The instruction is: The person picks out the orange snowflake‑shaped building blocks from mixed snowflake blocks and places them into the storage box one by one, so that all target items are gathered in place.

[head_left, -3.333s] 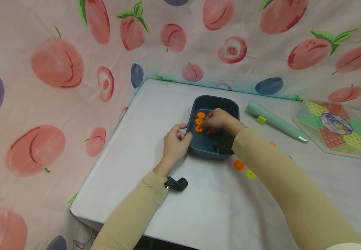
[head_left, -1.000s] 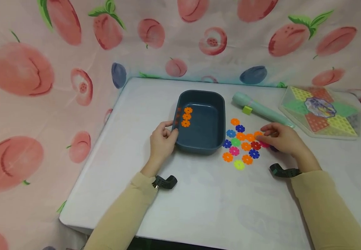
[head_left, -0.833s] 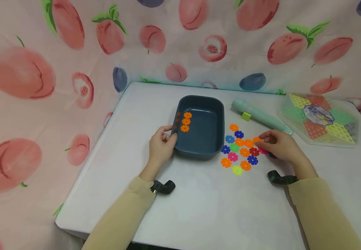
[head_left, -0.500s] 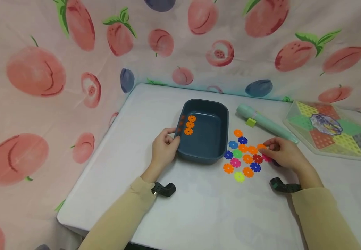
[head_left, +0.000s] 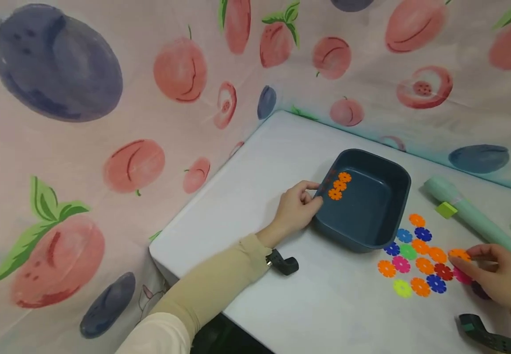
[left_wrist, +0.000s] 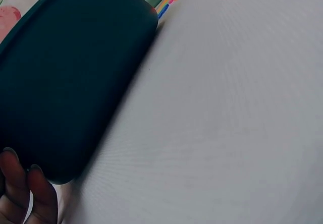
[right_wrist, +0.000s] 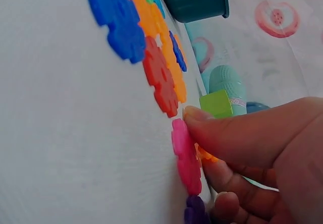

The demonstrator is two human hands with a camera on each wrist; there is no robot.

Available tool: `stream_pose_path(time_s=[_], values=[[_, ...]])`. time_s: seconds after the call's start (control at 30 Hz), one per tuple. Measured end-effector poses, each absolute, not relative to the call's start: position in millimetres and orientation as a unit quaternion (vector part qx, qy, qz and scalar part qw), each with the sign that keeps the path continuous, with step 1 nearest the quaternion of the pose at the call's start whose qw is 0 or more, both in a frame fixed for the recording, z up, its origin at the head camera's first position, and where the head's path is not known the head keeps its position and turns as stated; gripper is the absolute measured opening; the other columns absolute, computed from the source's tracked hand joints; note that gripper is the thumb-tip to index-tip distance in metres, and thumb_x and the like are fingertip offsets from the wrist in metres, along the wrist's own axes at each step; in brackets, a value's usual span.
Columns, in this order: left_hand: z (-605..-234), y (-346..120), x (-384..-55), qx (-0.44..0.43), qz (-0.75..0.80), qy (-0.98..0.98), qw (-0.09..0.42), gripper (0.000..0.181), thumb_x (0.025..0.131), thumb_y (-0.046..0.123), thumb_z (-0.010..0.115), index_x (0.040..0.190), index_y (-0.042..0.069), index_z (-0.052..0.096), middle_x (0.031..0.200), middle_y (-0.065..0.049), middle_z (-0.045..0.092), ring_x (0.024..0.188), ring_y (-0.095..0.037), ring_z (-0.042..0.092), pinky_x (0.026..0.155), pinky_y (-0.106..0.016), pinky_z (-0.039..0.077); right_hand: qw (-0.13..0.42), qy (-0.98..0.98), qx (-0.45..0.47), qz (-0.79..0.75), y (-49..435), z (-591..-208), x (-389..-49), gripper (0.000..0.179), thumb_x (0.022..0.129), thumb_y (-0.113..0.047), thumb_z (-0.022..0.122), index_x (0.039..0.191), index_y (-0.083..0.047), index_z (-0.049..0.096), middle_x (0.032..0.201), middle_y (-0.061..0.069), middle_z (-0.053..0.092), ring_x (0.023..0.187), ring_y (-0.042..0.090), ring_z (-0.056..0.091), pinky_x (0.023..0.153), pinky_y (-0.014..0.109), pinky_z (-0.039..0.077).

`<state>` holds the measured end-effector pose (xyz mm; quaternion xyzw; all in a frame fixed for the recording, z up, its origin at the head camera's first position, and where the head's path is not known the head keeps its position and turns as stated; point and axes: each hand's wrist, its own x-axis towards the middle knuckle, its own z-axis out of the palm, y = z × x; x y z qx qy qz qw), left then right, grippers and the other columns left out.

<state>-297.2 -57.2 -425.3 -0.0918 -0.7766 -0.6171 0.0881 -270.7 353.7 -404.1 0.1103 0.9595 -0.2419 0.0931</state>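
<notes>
The blue bin (head_left: 366,211) lies with its long axis running front to back, far end leaning right. The left hand (head_left: 297,209), fingers curled, grips its left wall. Right of it, the right hand (head_left: 500,273) pinches an orange disc (head_left: 459,254). Inside, three orange discs (head_left: 340,185) line its left side.

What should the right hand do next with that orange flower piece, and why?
Probably lift the orange flower piece into the dark blue tray: the right hand seems to pinch it, the left hand holds the tray's side, and three orange flowers lie in a row inside.
</notes>
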Motion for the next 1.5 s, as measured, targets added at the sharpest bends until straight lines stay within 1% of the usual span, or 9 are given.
stream_pose_path(time_s=[0.17, 0.27, 0.43, 0.67, 0.8, 0.97, 1.2, 1.3, 1.5], values=[[-425, -50, -295, -0.091, -0.622, -0.773, 0.087, 0.031, 0.093, 0.009, 0.065, 0.123, 0.003, 0.068, 0.057, 0.003, 0.050, 0.049, -0.011, 0.045, 0.053, -0.021, 0.036, 0.056, 0.957, 0.127, -0.254, 363, -411, -265, 0.056, 0.097, -0.031, 0.072, 0.125, 0.011, 0.046, 0.104, 0.030, 0.055, 0.084, 0.036, 0.054, 0.051, 0.019, 0.043], [-424, -49, -295, -0.113, -0.618, -0.775, 0.072, 0.032, 0.094, 0.011, 0.064, 0.125, 0.002, 0.067, 0.058, 0.004, 0.051, 0.050, -0.010, 0.046, 0.055, -0.021, 0.037, 0.053, 0.953, 0.154, -0.256, 368, -414, -258, 0.058, 0.098, -0.031, 0.071, 0.132, 0.009, 0.047, 0.109, 0.032, 0.055, 0.087, 0.038, 0.055, 0.051, 0.020, 0.044], [-421, -56, -297, -0.121, -0.616, -0.774, 0.076, 0.032, 0.094, 0.010, 0.064, 0.124, 0.000, 0.067, 0.058, 0.002, 0.050, 0.050, -0.012, 0.045, 0.057, -0.023, 0.037, 0.064, 0.952, 0.157, -0.256, 366, -418, -252, 0.068, 0.097, -0.044, 0.069, 0.140, 0.004, 0.049, 0.120, 0.035, 0.052, 0.099, 0.046, 0.051, 0.055, 0.026, 0.048], [-423, -61, -297, -0.127, -0.611, -0.779, 0.059, 0.034, 0.094, 0.014, 0.064, 0.125, 0.000, 0.067, 0.058, 0.003, 0.050, 0.050, -0.011, 0.044, 0.055, -0.023, 0.037, 0.065, 0.946, 0.178, -0.261, 356, -412, -235, 0.076, 0.094, -0.057, 0.067, 0.143, -0.001, 0.052, 0.124, 0.033, 0.053, 0.104, 0.047, 0.050, 0.058, 0.030, 0.049], [-422, -66, -298, -0.132, -0.614, -0.776, 0.061, 0.034, 0.094, 0.013, 0.064, 0.125, 0.000, 0.067, 0.058, 0.001, 0.048, 0.050, -0.013, 0.043, 0.055, -0.024, 0.036, 0.077, 0.926, 0.209, -0.306, 345, -400, -231, 0.079, 0.094, -0.062, 0.061, 0.147, -0.005, 0.051, 0.130, 0.028, 0.055, 0.106, 0.041, 0.054, 0.062, 0.032, 0.049], [-420, -75, -296, -0.129, -0.614, -0.776, 0.063, 0.034, 0.093, 0.013, 0.064, 0.125, -0.001, 0.067, 0.057, 0.001, 0.047, 0.050, -0.013, 0.042, 0.054, -0.025, 0.035, 0.063, 0.898, 0.201, -0.386, 312, -371, -225, 0.070, 0.095, -0.063, 0.061, 0.145, -0.014, 0.057, 0.126, 0.011, 0.060, 0.099, 0.027, 0.055, 0.070, 0.029, 0.051], [-420, -83, -296, -0.123, -0.611, -0.780, 0.062, 0.035, 0.094, 0.015, 0.064, 0.125, 0.000, 0.068, 0.057, 0.001, 0.049, 0.049, -0.014, 0.044, 0.050, -0.025, 0.033, 0.071, 0.912, 0.098, -0.392, 244, -325, -244, 0.069, 0.092, -0.066, 0.061, 0.140, -0.016, 0.061, 0.125, 0.015, 0.063, 0.106, 0.032, 0.055, 0.080, 0.042, 0.049], [-424, -90, -295, -0.118, -0.611, -0.780, 0.061, 0.035, 0.093, 0.014, 0.064, 0.125, 0.000, 0.068, 0.057, 0.000, 0.051, 0.049, -0.015, 0.044, 0.049, -0.026, 0.034, 0.079, 0.912, 0.072, -0.395, 211, -316, -263, 0.064, 0.091, -0.063, 0.067, 0.132, -0.014, 0.066, 0.120, 0.013, 0.069, 0.103, 0.032, 0.063, 0.082, 0.041, 0.051], [-427, -85, -295, -0.120, -0.606, -0.784, 0.066, 0.034, 0.094, 0.014, 0.065, 0.126, 0.001, 0.068, 0.059, 0.000, 0.054, 0.050, -0.016, 0.048, 0.051, -0.026, 0.037, 0.137, 0.909, -0.004, -0.394, 162, -321, -291, 0.031, 0.098, -0.033, 0.071, 0.115, -0.008, 0.075, 0.101, 0.009, 0.076, 0.091, 0.025, 0.073, 0.081, 0.038, 0.059]])
